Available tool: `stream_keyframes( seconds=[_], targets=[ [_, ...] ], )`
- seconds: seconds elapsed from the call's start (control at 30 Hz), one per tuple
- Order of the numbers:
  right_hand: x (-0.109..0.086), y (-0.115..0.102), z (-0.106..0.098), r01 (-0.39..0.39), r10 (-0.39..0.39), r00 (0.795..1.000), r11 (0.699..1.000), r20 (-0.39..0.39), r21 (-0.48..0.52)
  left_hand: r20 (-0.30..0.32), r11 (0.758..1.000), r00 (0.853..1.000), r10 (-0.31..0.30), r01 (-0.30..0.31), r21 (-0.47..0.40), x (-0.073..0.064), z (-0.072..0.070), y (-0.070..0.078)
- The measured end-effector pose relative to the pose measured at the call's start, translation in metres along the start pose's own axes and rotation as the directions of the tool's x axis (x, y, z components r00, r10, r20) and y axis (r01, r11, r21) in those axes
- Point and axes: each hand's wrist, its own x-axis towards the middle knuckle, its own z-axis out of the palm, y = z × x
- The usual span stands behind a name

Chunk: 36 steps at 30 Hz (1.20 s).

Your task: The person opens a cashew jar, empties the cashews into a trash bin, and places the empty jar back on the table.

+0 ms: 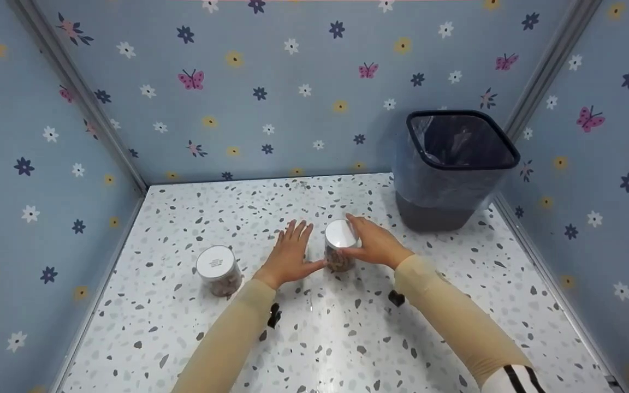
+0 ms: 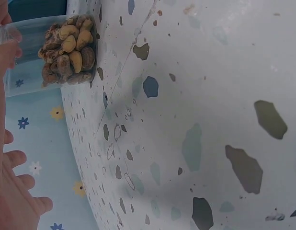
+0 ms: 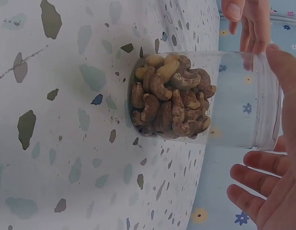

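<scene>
The jar [image 3: 229, 100] is a clear, straight-sided cylinder, transparent enough that the wall pattern shows through its upper part. A round lid [image 1: 339, 233] sits on it, flat and plain white from above (its rim looks clear, almost colourless, from the side). Inside are whole cashews [image 3: 172, 100], heaped unevenly in the lower part; most are brown and wrinkled with skin, a few paler and yellowish, and above them the jar is unfilled. It stands upright on the counter [image 1: 320, 344], left of the bin [image 1: 434, 218], nearer the person than the bin and apart from it.
</scene>
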Motion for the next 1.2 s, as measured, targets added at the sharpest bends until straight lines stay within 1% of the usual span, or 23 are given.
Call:
stream_keyframes(
  seconds=[0.13, 0.3, 0.7, 1.0, 1.2],
  targets=[
    [0.0017, -0.0010, 0.0014, 0.008, -0.008, 1.000, 1.000, 0.007, 0.016, -0.005, 1.000, 1.000, 0.001, -0.001, -0.007, 0.0000, -0.0008, 0.0006],
    [0.0028, -0.0011, 0.0040, -0.004, 0.003, 1.000, 0.999, 0.016, 0.046, -0.009, 1.000, 1.000, 0.002, -0.002, -0.001, -0.0004, -0.0006, 0.0002],
    [0.0054, -0.0008, 0.0066, 0.005, -0.006, 1.000, 0.995, 0.007, 0.104, -0.017, 1.000, 1.000, -0.006, 0.006, 0.008, -0.0029, -0.0021, 0.0010],
    [0.0044, -0.0004, 0.0064, 0.030, -0.027, 0.999, 0.986, -0.016, 0.164, -0.001, 1.000, 1.000, -0.003, 0.003, 0.006, -0.0048, -0.0051, 0.0025],
    [0.0048, -0.0001, 0.0069, 0.021, -0.019, 1.000, 0.985, -0.013, 0.168, 0.000, 1.000, 1.000, 0.001, -0.001, -0.001, -0.0047, -0.0063, 0.0032]
  ],
)
